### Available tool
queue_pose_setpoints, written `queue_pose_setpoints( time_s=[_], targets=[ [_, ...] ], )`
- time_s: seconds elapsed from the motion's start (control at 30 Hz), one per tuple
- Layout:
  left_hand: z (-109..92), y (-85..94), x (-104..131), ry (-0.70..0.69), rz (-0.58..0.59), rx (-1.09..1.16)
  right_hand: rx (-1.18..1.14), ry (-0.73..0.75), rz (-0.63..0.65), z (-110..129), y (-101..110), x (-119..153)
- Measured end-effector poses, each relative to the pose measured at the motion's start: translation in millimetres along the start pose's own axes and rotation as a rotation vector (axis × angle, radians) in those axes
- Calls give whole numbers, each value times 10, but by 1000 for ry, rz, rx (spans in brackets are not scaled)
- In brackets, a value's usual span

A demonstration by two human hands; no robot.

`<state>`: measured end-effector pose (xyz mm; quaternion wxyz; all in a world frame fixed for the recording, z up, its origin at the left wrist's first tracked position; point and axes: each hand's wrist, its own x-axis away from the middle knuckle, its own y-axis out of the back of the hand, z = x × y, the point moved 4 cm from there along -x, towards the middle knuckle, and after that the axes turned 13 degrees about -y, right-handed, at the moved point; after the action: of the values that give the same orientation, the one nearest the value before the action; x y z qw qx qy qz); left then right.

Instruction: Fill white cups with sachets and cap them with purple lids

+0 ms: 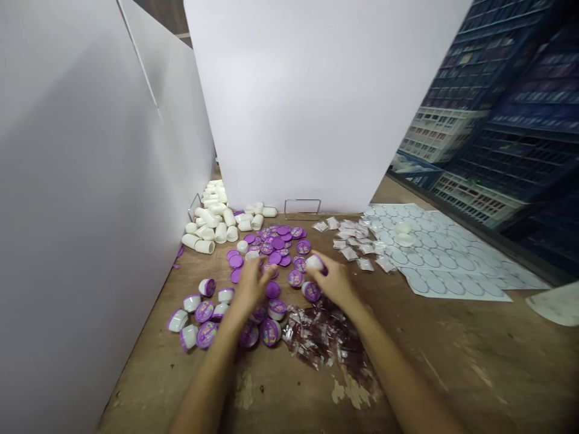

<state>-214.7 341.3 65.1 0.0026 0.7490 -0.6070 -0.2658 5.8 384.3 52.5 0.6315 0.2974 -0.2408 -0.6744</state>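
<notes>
My right hand (333, 278) is closed round a small white cup with a purple rim (315, 262), above the lidded cups. My left hand (251, 283) has its thumb and fingers apart. A white cup (251, 255) shows just beyond its fingertips; whether they touch it is hidden. Between and beyond the hands lie many loose purple lids (274, 258). Several white cups closed with printed purple lids (207, 334) stand and lie around my left forearm. Small clear packets with dark red contents (316, 334) are heaped beside my right forearm.
White cups and capsule-shaped shells (205, 217) are piled at the back left. Small pale sachets (350, 235) lie at the back right, beside sheets printed with circles (434, 247). White panels (289, 108) stand behind and left. Stacked crates (497, 132) rise at the right.
</notes>
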Motion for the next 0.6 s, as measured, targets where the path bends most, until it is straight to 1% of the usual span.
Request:
queue_pose_setpoints(
  time_s=[0.03, 0.07, 0.1, 0.13, 0.2, 0.27, 0.33, 0.4, 0.43, 0.5, 0.57, 0.6],
  targets=[
    [70, 60, -119, -33, -7, -147, 60, -94, -89, -181, 80, -106],
    [148, 101, -233, -41, 24, -298, 129, -167, -158, -344, 147, -189],
    [230, 119, -336, -31, 91, -424, 197, -220, -198, -483, 194, -250],
    [308, 129, -422, -12, 155, -519, 256, -251, -201, -595, 220, -293],
    [420, 131, -540, 10, 251, -608, 316, -273, -131, -747, 238, -343],
    [453, 133, -591, 2, 271, -613, 327, -283, -70, -842, 284, -377],
    [414, 149, -590, -17, 232, -597, 348, -333, -96, -940, 404, -426],
    [320, 186, -545, -11, 127, -517, 388, -403, -148, -1065, 548, -492],
    [262, 206, -504, 7, 63, -430, 407, -427, -159, -1127, 607, -527],
    [136, 215, -378, 72, -19, -161, 427, -449, -148, -1216, 680, -582],
    [-6, 165, -201, 142, -4, 132, 440, -471, -129, -1197, 700, -581],
    [-84, 123, -100, 168, 23, 252, 410, -485, -147, -1123, 700, -545]
  ],
)
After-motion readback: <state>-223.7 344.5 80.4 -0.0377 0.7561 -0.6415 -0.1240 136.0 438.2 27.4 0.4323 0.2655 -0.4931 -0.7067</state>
